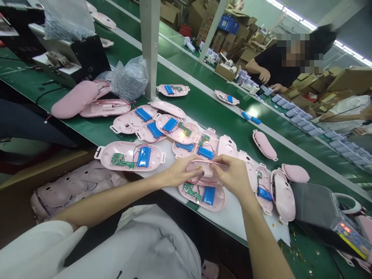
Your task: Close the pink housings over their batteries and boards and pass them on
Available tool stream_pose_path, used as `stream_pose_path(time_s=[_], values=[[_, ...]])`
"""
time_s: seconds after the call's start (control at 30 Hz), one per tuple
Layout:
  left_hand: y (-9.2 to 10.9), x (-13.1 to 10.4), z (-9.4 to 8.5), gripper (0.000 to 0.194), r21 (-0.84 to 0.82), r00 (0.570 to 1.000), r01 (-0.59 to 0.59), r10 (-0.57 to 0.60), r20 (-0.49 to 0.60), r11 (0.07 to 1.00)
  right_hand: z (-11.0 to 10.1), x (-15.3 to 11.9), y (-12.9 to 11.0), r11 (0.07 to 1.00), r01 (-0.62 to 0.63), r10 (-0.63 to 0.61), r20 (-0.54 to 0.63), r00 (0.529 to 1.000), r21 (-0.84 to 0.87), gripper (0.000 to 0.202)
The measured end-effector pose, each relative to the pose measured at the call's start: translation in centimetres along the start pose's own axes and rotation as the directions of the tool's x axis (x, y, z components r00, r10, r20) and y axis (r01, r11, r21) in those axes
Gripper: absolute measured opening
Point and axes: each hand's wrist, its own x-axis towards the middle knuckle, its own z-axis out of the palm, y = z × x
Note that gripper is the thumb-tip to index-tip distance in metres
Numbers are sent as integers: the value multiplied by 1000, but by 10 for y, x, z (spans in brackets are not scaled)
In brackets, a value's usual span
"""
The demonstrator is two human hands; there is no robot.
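Observation:
A pink plastic shell half [208,179] is tilted up between my two hands. My left hand [183,171] has its fingers closed on the shell's left side, near thin red wires. My right hand [232,172] pinches the right part of its upper rim. Directly beneath lies another pink shell [219,203], holding a green circuit board [192,192] and a blue battery pack [209,196]. The fingers partly hide the raised shell's inside. To the left, an open pink shell [107,155] contains a similar board and battery.
Several pink shells [165,104] crowd the white sheet [232,217] and green bench. A dark box with a lit display [316,209] stands at right, beside scattered bits. A metal post [149,46] and bags of small parts [130,79] are behind. A co-worker [279,66] sits across.

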Motion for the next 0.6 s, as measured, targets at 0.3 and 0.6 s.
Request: stream_pose_path(time_s=[0.3,0.6], values=[[-1,-5,-20,26,189,857,-322,201,474,928,21,-84,-4,787,462,-571,-200,796,-409,15],[53,26,-3,53,591,689,-631,13,725,502,76,-125,45,743,481,-622,-211,754,-466,23]])
